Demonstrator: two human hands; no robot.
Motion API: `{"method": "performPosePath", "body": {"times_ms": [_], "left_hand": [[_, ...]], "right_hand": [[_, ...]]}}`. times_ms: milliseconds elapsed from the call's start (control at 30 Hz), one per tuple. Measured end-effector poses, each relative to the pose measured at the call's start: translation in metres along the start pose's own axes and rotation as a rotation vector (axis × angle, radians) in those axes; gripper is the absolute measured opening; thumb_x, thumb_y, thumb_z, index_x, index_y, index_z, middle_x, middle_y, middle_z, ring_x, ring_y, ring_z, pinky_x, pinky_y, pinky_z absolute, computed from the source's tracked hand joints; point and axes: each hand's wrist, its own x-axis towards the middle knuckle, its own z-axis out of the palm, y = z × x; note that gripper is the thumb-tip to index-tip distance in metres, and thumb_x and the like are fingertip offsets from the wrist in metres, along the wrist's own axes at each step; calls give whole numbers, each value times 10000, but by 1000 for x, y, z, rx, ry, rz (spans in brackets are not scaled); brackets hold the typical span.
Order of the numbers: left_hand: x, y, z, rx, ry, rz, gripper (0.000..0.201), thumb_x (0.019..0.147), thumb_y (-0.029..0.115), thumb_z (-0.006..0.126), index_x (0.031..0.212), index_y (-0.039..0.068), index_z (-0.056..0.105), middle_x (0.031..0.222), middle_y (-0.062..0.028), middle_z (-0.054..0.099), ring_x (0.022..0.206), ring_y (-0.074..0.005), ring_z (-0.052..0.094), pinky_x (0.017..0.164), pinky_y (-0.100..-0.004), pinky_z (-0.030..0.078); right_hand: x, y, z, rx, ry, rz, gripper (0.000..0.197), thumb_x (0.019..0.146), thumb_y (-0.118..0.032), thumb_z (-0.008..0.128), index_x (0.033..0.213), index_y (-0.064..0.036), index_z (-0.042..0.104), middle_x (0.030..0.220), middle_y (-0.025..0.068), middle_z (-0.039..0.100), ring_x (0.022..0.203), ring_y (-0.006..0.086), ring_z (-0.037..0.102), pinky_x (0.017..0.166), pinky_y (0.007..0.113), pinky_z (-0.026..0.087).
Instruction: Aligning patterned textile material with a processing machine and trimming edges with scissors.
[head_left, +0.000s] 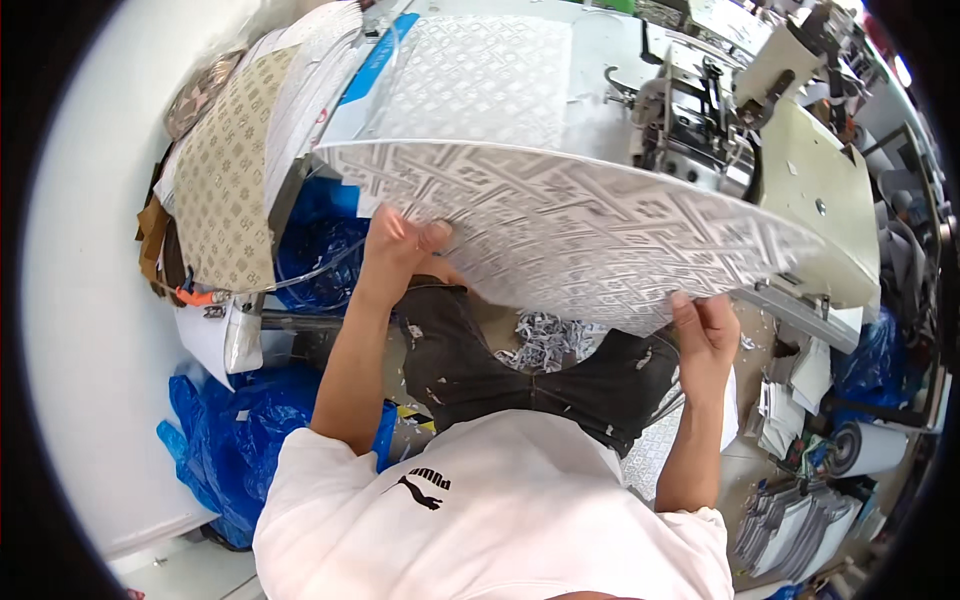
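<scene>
Tan sheet (230, 180) at ten o'clock; closer in, also ten, the left hand (400, 240) has its grip on a silvery sheet (570, 230), bowing across twelve before the table (595, 115); right hand (706, 328), three o'clock, pinches its lower edge; machine (810, 190) at two!

Bare forearms (350, 375) raised, well apart — left hand (400, 240) gripping, right hand (706, 335) pinching, fingers (720, 318) curled

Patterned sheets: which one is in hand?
Silver geometric-patterned sheet, held by left hand and right hand; pale lattice-patterned sheet lies flat, beige patterned sheet drapes at left.
</scene>
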Motion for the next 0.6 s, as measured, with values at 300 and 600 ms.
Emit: {"method": "performPosePath", "body": {"times_ms": [300,600], "left_hand": [[-1,23,53,179,-27,-309,400,939,200,729,1226,-68,648,1127,-116,723,965,-168,694,878,-291,537],[34,42,47,56,67,-397,398,963,209,696,1226,-78,611,1117,-146,717,934,-176,718,816,-295,589]], "right_hand": [[16,-33,7,181,86,66,473,970,-40,660,1426,19,548,1131,61,713,929,74,633,793,204,482],[71,-26,21,279,12,98,420,979,-53,648,1387,26,584,932,-30,653,742,12,531,627,163,398]]}}
